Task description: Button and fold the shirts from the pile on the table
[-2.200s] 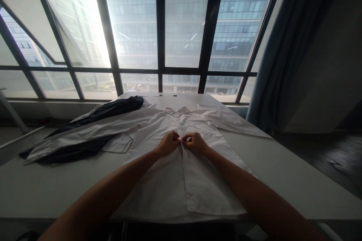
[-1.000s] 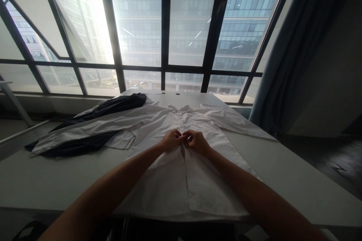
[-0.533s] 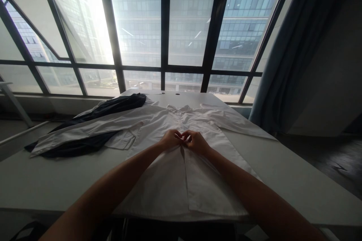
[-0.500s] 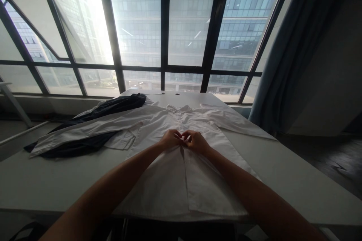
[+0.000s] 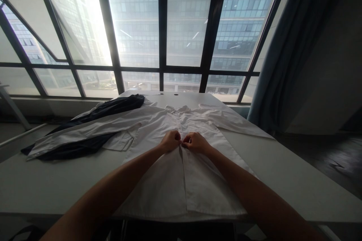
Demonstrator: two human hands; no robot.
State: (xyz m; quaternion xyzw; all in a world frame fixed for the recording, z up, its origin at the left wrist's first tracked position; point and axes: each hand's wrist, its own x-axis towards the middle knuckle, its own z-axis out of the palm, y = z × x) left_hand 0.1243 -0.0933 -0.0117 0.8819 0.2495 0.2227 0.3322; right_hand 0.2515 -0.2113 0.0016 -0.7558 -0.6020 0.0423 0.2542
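Observation:
A white shirt (image 5: 158, 184) lies spread flat, front up, on a pale table (image 5: 285, 180), collar toward the window and sleeves out to both sides. My left hand (image 5: 169, 141) and my right hand (image 5: 195, 142) meet at the shirt's front opening, about mid-chest. Each pinches one edge of the placket with closed fingers, fingertips almost touching. Below my hands the two front panels lie slightly apart.
A dark navy garment (image 5: 93, 128) lies on the table's left side, partly under the shirt's left sleeve. Large windows with dark frames (image 5: 160, 34) stand behind the table. A dark curtain (image 5: 285, 52) hangs at the right. Dark floor lies right of the table.
My hands have stayed at the shirt's placket, shifting slightly down toward me since a second ago. The shirt and the dark garment have not moved.

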